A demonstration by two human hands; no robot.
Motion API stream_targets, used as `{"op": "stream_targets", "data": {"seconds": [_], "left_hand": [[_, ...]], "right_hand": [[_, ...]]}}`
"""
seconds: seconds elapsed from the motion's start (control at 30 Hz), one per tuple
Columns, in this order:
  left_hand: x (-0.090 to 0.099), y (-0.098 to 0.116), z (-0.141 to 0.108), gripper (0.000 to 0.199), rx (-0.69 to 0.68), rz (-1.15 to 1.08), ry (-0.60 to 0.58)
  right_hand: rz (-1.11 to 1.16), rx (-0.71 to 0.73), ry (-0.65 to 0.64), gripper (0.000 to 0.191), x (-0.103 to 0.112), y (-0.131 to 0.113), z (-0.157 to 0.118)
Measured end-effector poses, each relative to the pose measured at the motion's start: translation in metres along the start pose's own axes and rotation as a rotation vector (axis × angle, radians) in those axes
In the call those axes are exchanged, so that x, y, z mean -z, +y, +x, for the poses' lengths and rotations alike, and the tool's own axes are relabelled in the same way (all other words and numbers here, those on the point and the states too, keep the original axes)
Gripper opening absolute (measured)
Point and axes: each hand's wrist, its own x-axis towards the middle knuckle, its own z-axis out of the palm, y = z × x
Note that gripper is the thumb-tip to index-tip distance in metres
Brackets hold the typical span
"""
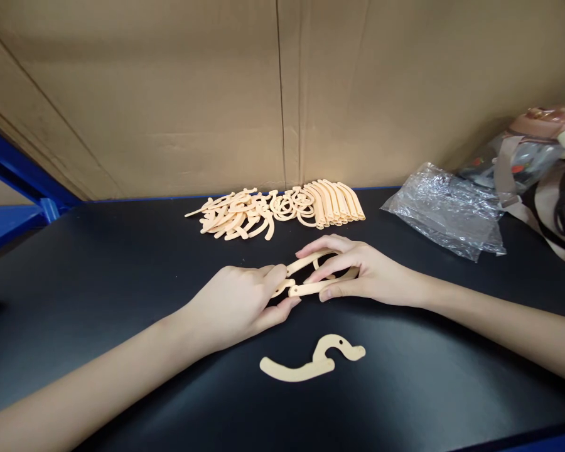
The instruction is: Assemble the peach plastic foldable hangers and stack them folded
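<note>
Between my hands, just above or on the black tabletop, is a pale wooden-looking piece (309,289) with two curved arms and small holes near their ends. My left hand (245,301) pinches its left end, and the fingers hide much of that part. My right hand (358,270) grips the curved arms from the right, thumb at the near arm and fingers at the far one. In front of both hands a similar S-shaped piece (296,372), made of a curved arm and a hook with a dark hole, lies flat on the table.
At the back lie a loose heap of curved pieces (238,213), several ring-like pieces (285,206) and a neat row of curved arms (336,204). A crumpled clear plastic bag (445,210) and a strapped transparent bottle (527,157) stand at right. Cardboard (193,94) walls the back.
</note>
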Motion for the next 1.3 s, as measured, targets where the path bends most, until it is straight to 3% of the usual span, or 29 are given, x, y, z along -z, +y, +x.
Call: {"op": "stream_targets", "data": {"seconds": [0.4,0.67,0.87,1.13,1.3], "left_hand": [[0.009,0.003,0.004,0.022,-0.045,0.080,-0.119],[0.008,0.008,-0.001,0.024,-0.158,0.278,0.044],[0.010,0.004,-0.001,0.014,-0.171,0.141,0.102],[0.011,0.002,-0.001,0.017,-0.226,0.094,0.133],[0.009,0.001,-0.003,0.023,-0.246,0.135,0.132]], "right_hand": [[-0.003,0.020,0.001,0.024,0.000,0.000,0.000],[-0.064,0.014,-0.039,0.019,-0.001,-0.002,0.000],[-0.171,0.032,-0.008,0.016,-0.001,-0.001,0.001],[-0.155,0.009,0.034,0.022,-0.004,-0.002,-0.001],[-0.383,0.003,0.136,0.025,-0.008,-0.002,-0.002]]}}
